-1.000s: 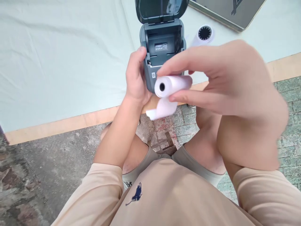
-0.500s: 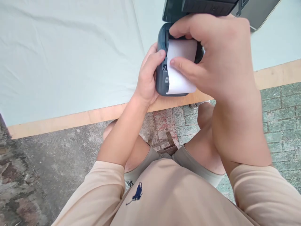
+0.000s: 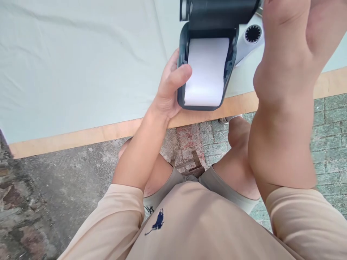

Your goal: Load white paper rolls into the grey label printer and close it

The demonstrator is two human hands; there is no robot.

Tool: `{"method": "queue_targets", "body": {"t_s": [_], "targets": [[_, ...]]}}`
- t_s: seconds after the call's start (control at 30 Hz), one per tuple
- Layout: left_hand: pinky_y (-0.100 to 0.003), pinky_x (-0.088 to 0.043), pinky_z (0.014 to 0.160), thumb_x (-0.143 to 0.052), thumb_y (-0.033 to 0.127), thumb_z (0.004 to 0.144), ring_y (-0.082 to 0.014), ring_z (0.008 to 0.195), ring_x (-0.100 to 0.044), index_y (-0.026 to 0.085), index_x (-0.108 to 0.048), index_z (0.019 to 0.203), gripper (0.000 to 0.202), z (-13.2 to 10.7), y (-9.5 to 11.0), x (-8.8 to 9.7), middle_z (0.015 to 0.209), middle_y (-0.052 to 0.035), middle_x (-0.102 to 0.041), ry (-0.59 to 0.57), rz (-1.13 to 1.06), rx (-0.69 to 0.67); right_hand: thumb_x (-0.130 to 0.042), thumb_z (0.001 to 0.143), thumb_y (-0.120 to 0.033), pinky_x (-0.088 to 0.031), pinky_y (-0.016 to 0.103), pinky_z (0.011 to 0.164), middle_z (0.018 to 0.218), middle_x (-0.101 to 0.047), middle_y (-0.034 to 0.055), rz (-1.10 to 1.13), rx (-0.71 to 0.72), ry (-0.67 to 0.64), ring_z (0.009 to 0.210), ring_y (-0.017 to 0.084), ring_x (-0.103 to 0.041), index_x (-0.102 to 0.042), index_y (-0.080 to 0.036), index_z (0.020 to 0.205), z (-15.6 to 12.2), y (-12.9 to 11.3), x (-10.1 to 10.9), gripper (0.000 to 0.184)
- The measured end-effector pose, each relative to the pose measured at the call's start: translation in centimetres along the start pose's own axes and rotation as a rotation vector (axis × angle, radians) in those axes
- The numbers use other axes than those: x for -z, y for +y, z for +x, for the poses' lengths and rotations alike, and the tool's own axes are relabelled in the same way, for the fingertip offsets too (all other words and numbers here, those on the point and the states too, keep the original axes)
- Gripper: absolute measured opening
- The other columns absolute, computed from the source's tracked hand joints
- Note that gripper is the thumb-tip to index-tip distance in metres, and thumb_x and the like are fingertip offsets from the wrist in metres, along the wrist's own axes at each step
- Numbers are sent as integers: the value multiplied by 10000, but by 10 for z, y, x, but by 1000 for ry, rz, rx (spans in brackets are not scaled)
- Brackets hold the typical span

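Observation:
My left hand (image 3: 172,85) is closed around the left side of a dark portable receipt printer (image 3: 181,103), its thumb resting on the paper's edge. The printer's cover (image 3: 219,12) is swung up at the top of the view. White paper (image 3: 206,74) lies across the bay and reaches the front rim. Off to the right and raised, my right hand (image 3: 290,29) is apart from the printer. Its fingers run out of the frame, so whether it holds anything is hidden.
A white cylinder (image 3: 249,45) with a black slotted round end is on the table beside the printer. Pale cloth (image 3: 81,72) covers the table up to its wooden edge (image 3: 81,141). My knees and a small wooden piece (image 3: 193,166) are below.
My right hand has left the paper and moved up and right. The printer has turned so its bay faces me more squarely, and the white cylinder has come into view.

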State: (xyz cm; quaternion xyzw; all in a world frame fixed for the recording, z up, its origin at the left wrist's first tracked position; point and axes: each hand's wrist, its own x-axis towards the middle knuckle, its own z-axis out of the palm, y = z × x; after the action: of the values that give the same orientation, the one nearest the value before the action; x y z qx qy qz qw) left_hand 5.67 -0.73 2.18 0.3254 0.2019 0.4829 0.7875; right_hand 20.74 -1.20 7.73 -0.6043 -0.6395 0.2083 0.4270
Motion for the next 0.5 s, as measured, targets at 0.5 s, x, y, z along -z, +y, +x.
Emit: {"method": "queue_targets", "body": {"t_s": [0.5], "targets": [[-247, -447, 676, -566, 190, 811, -114, 739, -578, 222, -550, 898, 94, -2, -2, -5, 801, 4, -543, 36, 83, -25, -465, 811, -555, -240, 500, 1125, 1288, -464, -17, -527, 145, -442, 1226, 225, -433, -392, -286, 1289, -5, -15, 17, 553]]}}
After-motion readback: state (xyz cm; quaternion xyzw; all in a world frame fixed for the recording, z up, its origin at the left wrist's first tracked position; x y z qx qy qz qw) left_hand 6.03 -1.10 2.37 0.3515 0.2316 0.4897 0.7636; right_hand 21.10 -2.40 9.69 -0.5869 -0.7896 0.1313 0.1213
